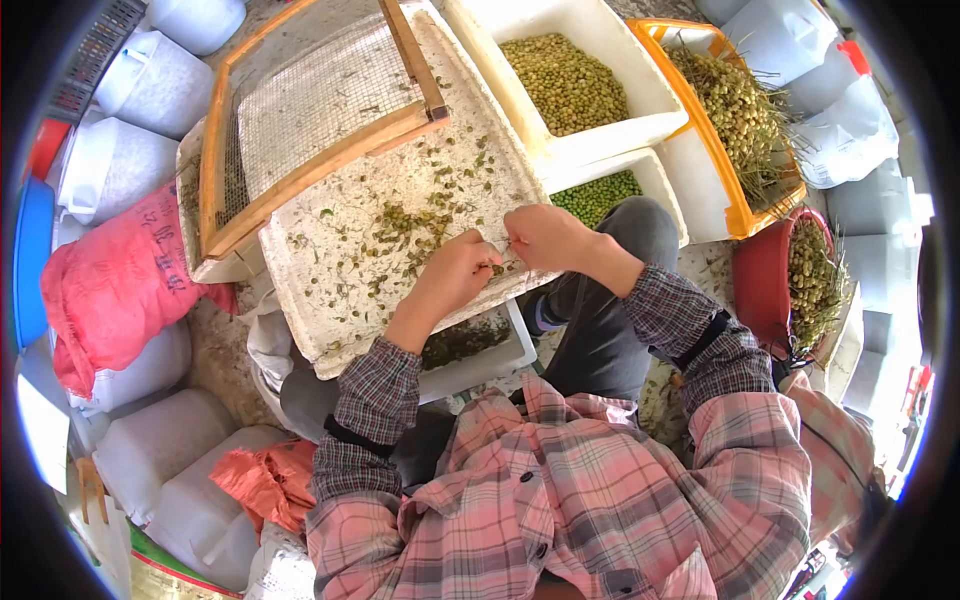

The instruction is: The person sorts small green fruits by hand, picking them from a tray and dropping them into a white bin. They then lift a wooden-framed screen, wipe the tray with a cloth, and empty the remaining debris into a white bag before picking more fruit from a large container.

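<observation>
Left hand (455, 275) and right hand (545, 238) pinch one small green pod (497, 264) over the near edge of the white foam tray (300, 300), presumably so husks drop onto it. A wood-framed wire-mesh sieve (320, 100) leans across its far left corner, and a white foam box (600, 140) of shelled beans sits beyond.

I read the tray (350, 300) as white foam, matt and pitted, crumbly along its near edge. The pods (405, 225) strewn over it look dull green and dry. On its far left corner, the sieve (310, 110) has a bare, unvarnished wood frame and fine grey wire mesh. Past its far right corner, the boxes (640, 118) are the same foam, only smoother. The crate (738, 222) is glossy orange plastic, and the bucket (758, 280) is smooth red plastic. The sack (110, 280) is coarse red woven plastic. My shirt (580, 500) is soft checked cloth.
</observation>
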Tool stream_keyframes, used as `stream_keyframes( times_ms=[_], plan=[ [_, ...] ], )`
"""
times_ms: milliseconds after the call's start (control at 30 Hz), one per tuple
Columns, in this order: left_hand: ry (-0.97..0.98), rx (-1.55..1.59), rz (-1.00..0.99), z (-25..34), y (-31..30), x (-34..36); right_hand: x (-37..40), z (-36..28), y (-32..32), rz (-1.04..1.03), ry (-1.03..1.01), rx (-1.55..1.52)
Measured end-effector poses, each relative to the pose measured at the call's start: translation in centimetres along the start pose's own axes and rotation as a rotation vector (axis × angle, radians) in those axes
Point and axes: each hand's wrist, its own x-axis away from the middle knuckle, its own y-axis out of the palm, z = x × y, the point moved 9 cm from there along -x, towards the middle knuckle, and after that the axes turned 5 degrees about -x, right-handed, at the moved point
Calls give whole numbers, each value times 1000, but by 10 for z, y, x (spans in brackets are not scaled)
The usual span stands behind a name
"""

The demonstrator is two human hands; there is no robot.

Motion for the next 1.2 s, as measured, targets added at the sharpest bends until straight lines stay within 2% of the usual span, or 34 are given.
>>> stream_keyframes(
  times_ms=[67,167,233,300,400,533,633,667,800,900,1100,1200],
  plan=[
    [68,-88,-48,7,7,-5,1,6,-16,21,36,-163],
    [109,-199,-134,10,17,-13,3,15,-36,134,0,-244],
    [93,-270,-142,7,13,-11,7,9,-37,93,-29,-111],
    [38,-279,-80,3,3,-7,13,4,-22,0,-60,3],
    [-38,-278,92,-8,-22,7,18,-7,-5,10,-149,267],
    [-205,-20,256,-37,-49,24,13,-16,4,-70,-228,343],
    [-261,36,329,-52,-61,39,9,-20,12,-179,-227,364],
    [-319,71,282,-59,-57,43,7,-19,13,-220,-198,378],
    [-146,96,73,-33,-33,37,0,-7,26,-328,-116,390],
    [-71,-14,59,-22,-24,32,4,-14,15,-171,-229,344],
    [-93,-83,-125,-25,-12,31,5,-11,20,-237,-211,413],
    [-122,-30,2,-36,-27,38,-3,-8,3,-214,-92,116]
  ],
)
